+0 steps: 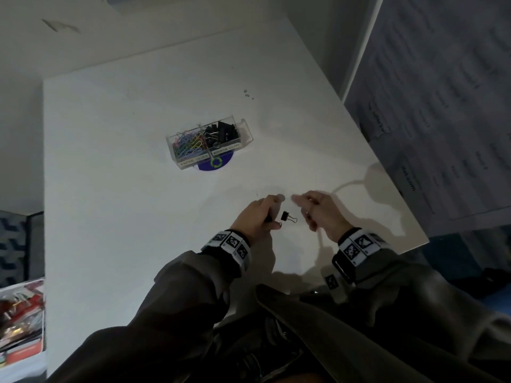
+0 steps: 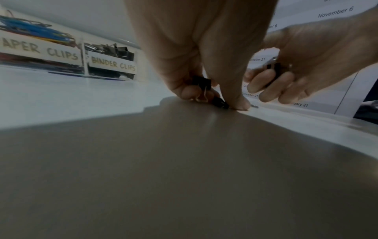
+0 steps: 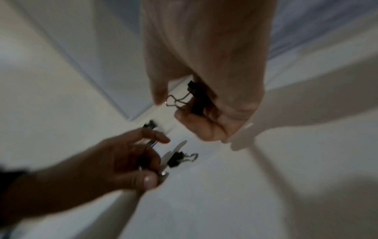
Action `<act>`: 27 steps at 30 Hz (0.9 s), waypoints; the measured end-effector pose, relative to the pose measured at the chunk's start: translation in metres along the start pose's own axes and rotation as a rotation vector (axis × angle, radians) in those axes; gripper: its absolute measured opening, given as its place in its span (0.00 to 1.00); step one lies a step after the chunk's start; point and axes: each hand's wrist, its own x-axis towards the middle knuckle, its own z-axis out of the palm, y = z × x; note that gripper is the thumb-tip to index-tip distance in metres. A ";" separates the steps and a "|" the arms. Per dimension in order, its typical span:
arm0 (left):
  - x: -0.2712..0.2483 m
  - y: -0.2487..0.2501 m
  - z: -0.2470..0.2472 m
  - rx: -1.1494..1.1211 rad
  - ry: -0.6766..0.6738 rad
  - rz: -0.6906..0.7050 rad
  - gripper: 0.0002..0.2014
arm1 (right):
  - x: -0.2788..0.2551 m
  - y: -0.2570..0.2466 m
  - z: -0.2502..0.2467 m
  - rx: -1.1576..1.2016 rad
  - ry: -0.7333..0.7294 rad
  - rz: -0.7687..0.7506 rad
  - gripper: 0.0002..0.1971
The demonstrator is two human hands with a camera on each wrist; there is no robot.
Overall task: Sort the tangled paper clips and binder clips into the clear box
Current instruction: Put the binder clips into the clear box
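Note:
The clear box (image 1: 177, 158) sits mid-table, with coloured paper clips (image 1: 188, 143) in its left compartment and black binder clips (image 1: 221, 132) in its right. Near the table's front, my left hand (image 1: 269, 214) grips small black binder clips (image 2: 202, 84), its fingertips down at the table. My right hand (image 1: 307, 211), a little to the right and raised, pinches one black binder clip (image 3: 197, 98) by its body, wire handles sticking out. Another black binder clip (image 1: 287, 217) lies on the table between the two hands.
The white table (image 1: 124, 217) has a white cable (image 1: 345, 186) curling along its right side. A printed sheet with dates (image 1: 442, 106) stands at the right. A tray of mixed items (image 1: 19, 319) is off the table's left edge.

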 end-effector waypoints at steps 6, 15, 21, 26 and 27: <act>-0.015 -0.017 -0.011 0.168 0.012 0.040 0.08 | 0.005 0.013 0.021 -0.933 -0.102 -0.364 0.15; -0.030 -0.044 -0.033 0.242 0.053 -0.192 0.16 | 0.068 -0.115 0.067 -0.846 -0.067 -0.617 0.12; -0.033 -0.053 -0.048 0.051 0.185 -0.286 0.07 | 0.129 -0.178 0.114 -0.834 -0.073 -0.665 0.12; -0.012 -0.050 -0.094 0.007 0.335 -0.297 0.04 | 0.148 -0.181 0.125 -0.788 -0.192 -0.610 0.14; -0.004 -0.049 -0.107 -0.010 0.393 -0.284 0.03 | 0.151 -0.183 0.122 -0.744 -0.159 -0.616 0.12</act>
